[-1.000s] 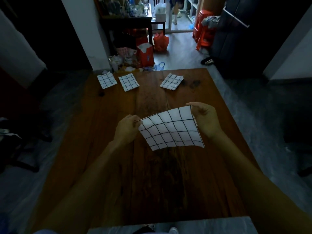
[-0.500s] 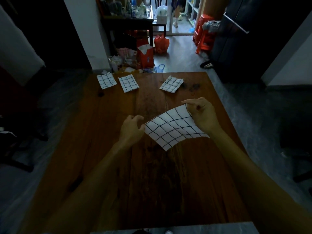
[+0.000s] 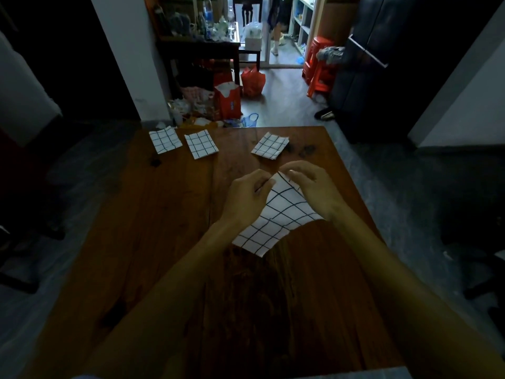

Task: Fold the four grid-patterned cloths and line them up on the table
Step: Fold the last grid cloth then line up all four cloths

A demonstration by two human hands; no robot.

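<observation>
A white cloth with a black grid [image 3: 276, 220] hangs over the middle of the wooden table [image 3: 153, 242]. My left hand [image 3: 246, 198] and my right hand [image 3: 314, 187] pinch its top edge close together, so it droops toward me in a folded sag. Three folded grid cloths lie along the table's far edge: one at the far left [image 3: 164, 139], one just right of it [image 3: 201, 144], and one further right [image 3: 270, 146], set apart by a gap.
Beyond the table's far edge the floor holds red bags [image 3: 252, 81], plastic bags and clutter. A dark side table [image 3: 199, 47] stands behind, red stools [image 3: 318, 67] at the right. A person's legs [image 3: 276, 39] show in the doorway.
My hands came together and moved away from me, bringing the cloth's two top corners together; the cloth went from spread wide to doubled and hanging.
</observation>
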